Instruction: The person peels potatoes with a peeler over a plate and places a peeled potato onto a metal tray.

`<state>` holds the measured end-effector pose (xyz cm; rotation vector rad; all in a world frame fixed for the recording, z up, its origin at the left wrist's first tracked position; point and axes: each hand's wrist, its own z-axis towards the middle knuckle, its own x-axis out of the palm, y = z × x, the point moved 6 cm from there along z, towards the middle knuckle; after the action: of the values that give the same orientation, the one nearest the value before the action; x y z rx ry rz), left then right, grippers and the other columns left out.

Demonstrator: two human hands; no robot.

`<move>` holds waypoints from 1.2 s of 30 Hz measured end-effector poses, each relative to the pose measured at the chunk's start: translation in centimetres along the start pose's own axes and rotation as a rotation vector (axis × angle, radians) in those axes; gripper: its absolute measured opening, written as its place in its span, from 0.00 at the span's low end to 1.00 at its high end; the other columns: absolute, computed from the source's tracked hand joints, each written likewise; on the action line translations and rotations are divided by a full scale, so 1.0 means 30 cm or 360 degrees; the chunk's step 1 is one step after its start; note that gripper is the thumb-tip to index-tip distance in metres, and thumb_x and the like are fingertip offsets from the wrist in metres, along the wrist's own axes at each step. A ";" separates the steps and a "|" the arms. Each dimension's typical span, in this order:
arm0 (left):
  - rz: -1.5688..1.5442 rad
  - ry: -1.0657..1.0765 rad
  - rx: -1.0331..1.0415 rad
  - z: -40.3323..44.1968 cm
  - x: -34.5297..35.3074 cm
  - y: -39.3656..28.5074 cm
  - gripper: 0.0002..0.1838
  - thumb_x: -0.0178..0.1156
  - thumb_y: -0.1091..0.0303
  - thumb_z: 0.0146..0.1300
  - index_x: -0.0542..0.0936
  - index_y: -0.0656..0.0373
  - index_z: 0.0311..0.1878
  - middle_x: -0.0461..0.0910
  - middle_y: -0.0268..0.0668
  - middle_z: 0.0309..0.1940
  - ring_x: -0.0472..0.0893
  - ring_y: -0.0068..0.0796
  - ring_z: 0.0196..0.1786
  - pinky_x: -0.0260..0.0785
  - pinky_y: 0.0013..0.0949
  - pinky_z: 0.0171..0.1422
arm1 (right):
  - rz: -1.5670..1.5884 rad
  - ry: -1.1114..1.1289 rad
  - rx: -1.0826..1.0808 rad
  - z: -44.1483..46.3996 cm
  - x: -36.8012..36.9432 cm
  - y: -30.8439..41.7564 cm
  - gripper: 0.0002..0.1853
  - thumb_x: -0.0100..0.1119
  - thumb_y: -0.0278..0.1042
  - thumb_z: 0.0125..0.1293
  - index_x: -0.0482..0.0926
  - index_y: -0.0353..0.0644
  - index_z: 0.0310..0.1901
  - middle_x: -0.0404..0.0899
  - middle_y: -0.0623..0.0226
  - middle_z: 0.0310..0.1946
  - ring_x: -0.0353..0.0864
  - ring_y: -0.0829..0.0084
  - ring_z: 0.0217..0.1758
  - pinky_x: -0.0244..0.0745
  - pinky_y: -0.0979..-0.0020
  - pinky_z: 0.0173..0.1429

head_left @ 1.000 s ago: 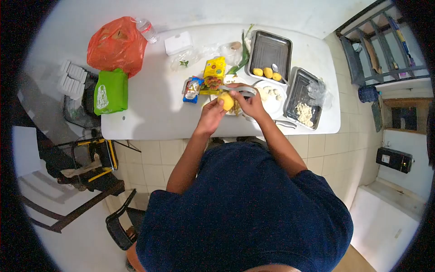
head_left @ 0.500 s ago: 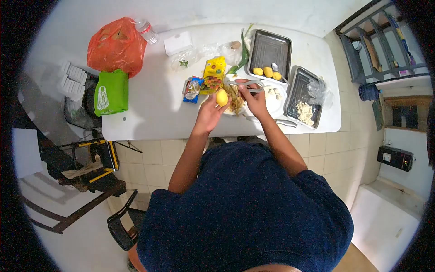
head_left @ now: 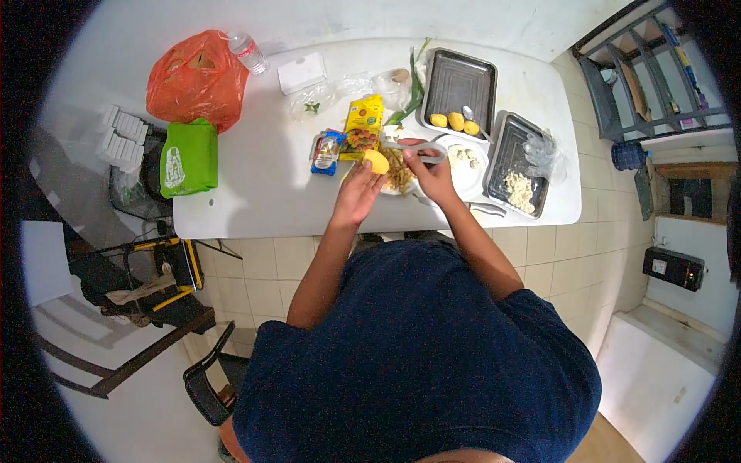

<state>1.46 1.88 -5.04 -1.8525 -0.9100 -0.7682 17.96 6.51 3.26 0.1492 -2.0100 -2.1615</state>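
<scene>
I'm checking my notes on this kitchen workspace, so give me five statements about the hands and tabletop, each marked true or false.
1. The left hand holds a yellow potato. True.
2. The right hand is empty. False: it holds a peeler-like tool.
3. Three yellow pieces and a spoon lie in the upper tray. True.
4. In the picture, the blue packet lies to the right of the yellow packet. False: it lies to the left.
5. The plastic bottle is next to the orange-red bag. True.
</scene>
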 end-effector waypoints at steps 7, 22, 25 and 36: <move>0.0108 -0.0202 0.0441 -0.008 0.027 -0.009 0.21 0.62 0.79 0.64 0.69 0.62 0.59 0.77 0.43 0.53 0.79 0.33 0.56 0.72 0.36 0.63 | -0.0557 0.0181 -0.0546 -0.040 0.080 0.095 0.14 0.60 0.27 0.67 0.80 0.34 0.52 0.84 0.54 0.46 0.84 0.64 0.47 0.76 0.69 0.53; 0.0870 -0.0406 0.0344 0.005 -0.012 0.007 0.26 0.74 0.69 0.55 0.73 0.66 0.53 0.79 0.41 0.45 0.79 0.27 0.47 0.73 0.28 0.49 | -0.0595 0.0261 -0.0339 -0.022 0.056 -0.042 0.22 0.62 0.27 0.65 0.76 0.41 0.61 0.80 0.54 0.57 0.78 0.62 0.62 0.69 0.66 0.66; 0.0994 -0.0390 0.0353 0.022 -0.030 0.018 0.25 0.73 0.69 0.56 0.73 0.64 0.53 0.80 0.40 0.44 0.80 0.27 0.46 0.73 0.29 0.49 | -0.0617 0.0347 -0.0316 -0.016 0.044 -0.061 0.23 0.67 0.28 0.62 0.77 0.41 0.59 0.80 0.55 0.56 0.78 0.63 0.61 0.70 0.67 0.65; 0.1265 -0.0232 0.0520 0.087 0.082 0.078 0.22 0.72 0.71 0.56 0.75 0.64 0.52 0.80 0.38 0.44 0.80 0.26 0.46 0.73 0.30 0.51 | -0.0920 0.0253 -0.0361 -0.022 -0.073 -0.087 0.33 0.77 0.33 0.50 0.73 0.41 0.58 0.79 0.58 0.52 0.80 0.60 0.55 0.72 0.66 0.60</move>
<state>5.07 4.19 -5.16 -1.7733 -0.2903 0.0081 20.07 6.48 0.48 0.9366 -1.7643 -2.5789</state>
